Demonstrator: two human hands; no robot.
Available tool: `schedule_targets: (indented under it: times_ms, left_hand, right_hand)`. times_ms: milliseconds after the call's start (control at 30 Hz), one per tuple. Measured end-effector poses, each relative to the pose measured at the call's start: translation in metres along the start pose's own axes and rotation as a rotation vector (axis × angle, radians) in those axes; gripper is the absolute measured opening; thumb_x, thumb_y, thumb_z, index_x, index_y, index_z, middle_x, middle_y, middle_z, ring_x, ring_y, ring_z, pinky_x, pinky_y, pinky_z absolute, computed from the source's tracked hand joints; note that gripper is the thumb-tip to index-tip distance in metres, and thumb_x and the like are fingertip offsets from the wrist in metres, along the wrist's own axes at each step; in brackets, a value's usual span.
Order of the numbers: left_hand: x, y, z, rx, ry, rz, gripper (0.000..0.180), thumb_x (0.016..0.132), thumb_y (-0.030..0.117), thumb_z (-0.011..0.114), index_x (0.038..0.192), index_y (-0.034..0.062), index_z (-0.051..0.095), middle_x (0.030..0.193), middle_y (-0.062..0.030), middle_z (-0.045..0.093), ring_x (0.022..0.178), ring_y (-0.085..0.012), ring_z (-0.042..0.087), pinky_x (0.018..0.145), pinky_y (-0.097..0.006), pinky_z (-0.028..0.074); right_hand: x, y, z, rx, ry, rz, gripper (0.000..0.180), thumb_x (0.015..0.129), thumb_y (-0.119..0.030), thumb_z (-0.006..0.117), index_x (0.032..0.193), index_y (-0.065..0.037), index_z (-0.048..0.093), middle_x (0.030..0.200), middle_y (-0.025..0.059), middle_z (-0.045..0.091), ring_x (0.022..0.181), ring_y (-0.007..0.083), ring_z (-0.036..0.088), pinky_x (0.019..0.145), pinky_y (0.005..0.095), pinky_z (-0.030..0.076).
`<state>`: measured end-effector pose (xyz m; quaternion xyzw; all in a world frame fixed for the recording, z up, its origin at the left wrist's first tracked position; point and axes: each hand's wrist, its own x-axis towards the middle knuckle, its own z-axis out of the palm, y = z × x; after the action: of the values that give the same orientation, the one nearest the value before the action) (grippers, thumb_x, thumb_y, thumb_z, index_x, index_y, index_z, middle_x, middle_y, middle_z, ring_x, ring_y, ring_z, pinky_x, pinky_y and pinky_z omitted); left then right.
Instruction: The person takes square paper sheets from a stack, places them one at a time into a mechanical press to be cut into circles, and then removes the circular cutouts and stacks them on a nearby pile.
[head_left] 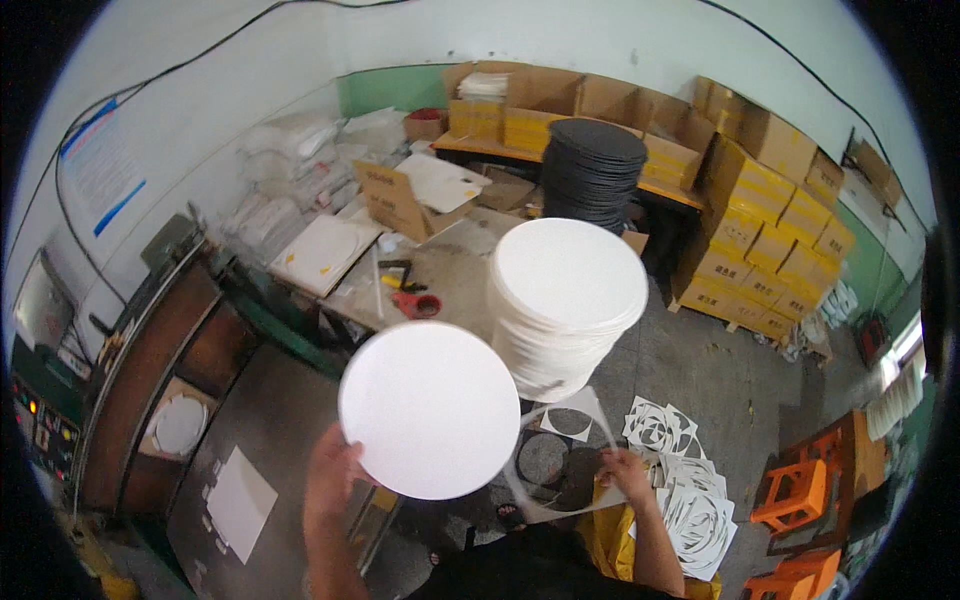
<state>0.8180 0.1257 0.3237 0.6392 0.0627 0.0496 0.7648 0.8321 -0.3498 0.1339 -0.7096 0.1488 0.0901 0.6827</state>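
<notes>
My left hand (pixel 335 466) grips a flat white round disc (pixel 430 410) by its lower left edge, thumb on top. Pinched in my right hand (pixel 627 474) is a thin white square offcut (pixel 557 517) with a large round opening, blurred by motion. Just beyond the held disc rises a tall stack of white discs (pixel 570 270) at the table's edge. Below and right of my right hand lies a pile of white cut-out frames (pixel 692 525), beside a yellow sack (pixel 608 535).
Left stands a green machine (pixel 285 320) with a white sheet (pixel 242 503) on its bed. The table (pixel 463 243) holds a red tape dispenser (pixel 416 305) and a stack of black discs (pixel 597 165) rises behind. Cartons (pixel 765 235) and orange stools (pixel 792 497) stand right.
</notes>
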Motion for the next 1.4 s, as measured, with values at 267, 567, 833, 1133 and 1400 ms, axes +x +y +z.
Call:
schedule_targets:
  times_ms: [267, 567, 833, 1133, 1400]
  left_hand:
    - [0.141, 0.067, 0.167, -0.219, -0.289, 0.039, 0.052, 0.096, 0.015, 0.048, 0.143, -0.0001, 0.034, 0.128, -0.0161, 0.055, 0.117, -0.0258, 0.056, 0.093, -0.043, 0.048]
    - [0.193, 0.035, 0.229, 0.021, -0.369, -0.221, 0.038, 0.099, 0.022, 0.049, 0.128, -0.0030, 0.044, 0.112, -0.0170, 0.061, 0.095, -0.0268, 0.067, 0.084, -0.039, 0.057]
    - [0.198, 0.037, 0.236, -0.027, -0.391, -0.228, 0.039, 0.099, 0.025, 0.049, 0.123, -0.0053, 0.044, 0.108, -0.0201, 0.061, 0.091, -0.0298, 0.068, 0.079, -0.037, 0.059]
    - [0.003, -0.039, 0.079, -0.458, -0.159, -0.112, 0.042, 0.101, 0.027, 0.046, 0.133, -0.0011, 0.044, 0.093, -0.0163, 0.068, 0.078, -0.0225, 0.069, 0.065, -0.032, 0.056]
    - [-0.451, -0.395, -0.053, -0.348, 1.526, -0.377, 0.031, 0.088, 0.025, 0.058, 0.109, 0.0027, 0.060, 0.088, -0.0139, 0.066, 0.076, -0.0235, 0.065, 0.069, -0.035, 0.052]
  right_hand:
    - [-0.018, 0.013, -0.192, -1.132, 0.826, -0.143, 0.022, 0.084, -0.016, 0.058, 0.100, -0.002, 0.063, 0.074, 0.0211, 0.064, 0.069, 0.0415, 0.062, 0.065, 0.0508, 0.049]
    - [-0.057, 0.203, -0.208, -1.051, 0.621, 0.798, 0.065, 0.080, -0.023, 0.062, 0.135, 0.001, 0.038, 0.128, 0.0222, 0.050, 0.117, 0.0361, 0.052, 0.096, 0.0481, 0.045]
    - [0.024, 0.381, -0.149, -1.465, -0.721, 0.276, 0.052, 0.083, -0.045, 0.058, 0.114, -0.004, 0.055, 0.102, 0.0190, 0.062, 0.088, 0.0355, 0.064, 0.076, 0.0445, 0.051]
    - [0.148, 0.276, -0.079, -0.831, -0.536, 0.295, 0.023, 0.091, -0.026, 0.052, 0.102, -0.006, 0.055, 0.084, 0.0105, 0.056, 0.067, 0.0235, 0.056, 0.056, 0.0371, 0.046]
    - [0.115, 0.204, 0.043, -0.967, -0.920, 0.521, 0.026, 0.093, -0.024, 0.053, 0.109, -0.003, 0.054, 0.092, 0.0117, 0.059, 0.075, 0.0237, 0.060, 0.060, 0.0357, 0.049]
